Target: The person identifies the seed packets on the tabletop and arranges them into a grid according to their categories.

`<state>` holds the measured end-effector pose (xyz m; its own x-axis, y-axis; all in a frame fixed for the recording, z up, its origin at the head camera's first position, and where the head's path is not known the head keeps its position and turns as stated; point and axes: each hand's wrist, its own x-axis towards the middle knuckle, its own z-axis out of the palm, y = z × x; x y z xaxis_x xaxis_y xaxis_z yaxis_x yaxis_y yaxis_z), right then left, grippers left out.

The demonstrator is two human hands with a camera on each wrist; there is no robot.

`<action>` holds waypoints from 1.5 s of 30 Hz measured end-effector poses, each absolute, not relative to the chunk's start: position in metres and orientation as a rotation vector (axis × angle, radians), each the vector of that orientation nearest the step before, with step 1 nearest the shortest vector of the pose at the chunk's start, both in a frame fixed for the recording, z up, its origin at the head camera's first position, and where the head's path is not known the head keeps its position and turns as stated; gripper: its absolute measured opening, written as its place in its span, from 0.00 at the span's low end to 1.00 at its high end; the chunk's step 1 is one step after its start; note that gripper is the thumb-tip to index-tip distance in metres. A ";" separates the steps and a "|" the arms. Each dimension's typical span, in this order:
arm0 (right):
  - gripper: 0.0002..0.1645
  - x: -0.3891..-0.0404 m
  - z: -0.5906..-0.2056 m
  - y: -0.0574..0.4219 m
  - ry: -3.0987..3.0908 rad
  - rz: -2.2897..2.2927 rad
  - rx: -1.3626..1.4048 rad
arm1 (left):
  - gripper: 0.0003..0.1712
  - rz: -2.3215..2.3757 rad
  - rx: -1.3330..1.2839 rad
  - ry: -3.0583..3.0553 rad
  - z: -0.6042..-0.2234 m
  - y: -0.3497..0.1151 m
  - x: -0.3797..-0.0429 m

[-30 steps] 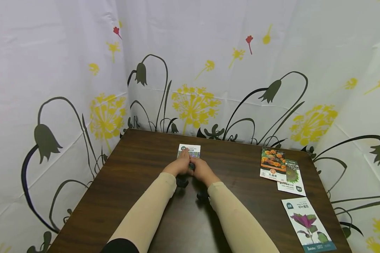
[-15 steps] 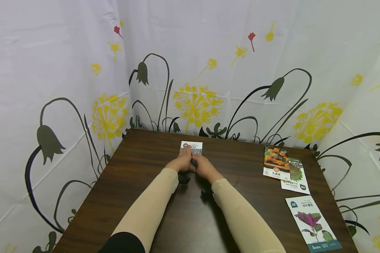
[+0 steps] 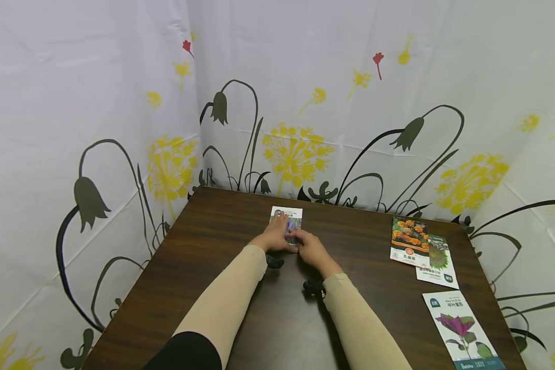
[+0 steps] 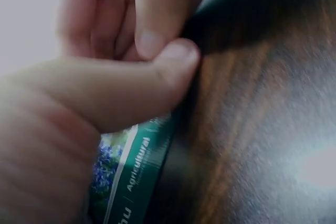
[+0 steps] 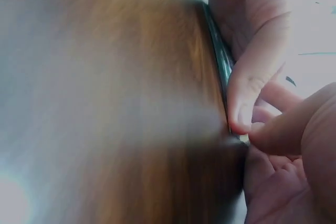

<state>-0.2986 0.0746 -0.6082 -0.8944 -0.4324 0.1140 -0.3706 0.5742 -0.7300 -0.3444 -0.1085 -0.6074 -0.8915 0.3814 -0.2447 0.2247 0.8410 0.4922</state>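
A person is leaning both arms, in pale sleeves (image 3: 226, 298), over a dark wood-grain table (image 3: 203, 246), working at a blue-flowered seed packet (image 3: 295, 223) that is lying face up near the far edge, left of the middle, with its green band printed "Agricultural" turned toward the person. The left hand (image 3: 275, 235) is lying mostly open across the packet's left part — fingers stretched toward the far edge, thumb reaching along the near edge — probably to steady the packet and square it on the wood. The right hand (image 3: 312, 250) is holding its fingers bent at the near right corner, its thumb meeting the left thumb there; whether it is actually pinching the packet cannot be told, since the fingertips are hiding one another. Meeting at one corner, the two hands are perhaps letting one guide the edge while the other stops it slipping. At the far right a marigold packet (image 3: 409, 241) is overlapping a sunflower packet (image 3: 440, 263), which is lying upside down to the viewer. Nearer, a purple-leaved perilla packet (image 3: 462, 329) is lying apart, slightly slanted — all three are resting well away from the hands, leaving them elbow room.
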 end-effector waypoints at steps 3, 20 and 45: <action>0.21 -0.292 -0.609 0.085 2.682 -1.261 -0.718 | 0.77 0.631 0.431 2.680 -0.616 -0.106 -0.348; 0.22 -0.241 -0.583 0.166 2.794 -1.238 -0.735 | 0.78 0.578 0.378 2.707 -0.623 -0.100 -0.346; 0.28 -0.158 -0.592 0.286 3.145 -1.145 -0.570 | 0.79 0.584 0.374 2.678 -0.625 -0.104 -0.349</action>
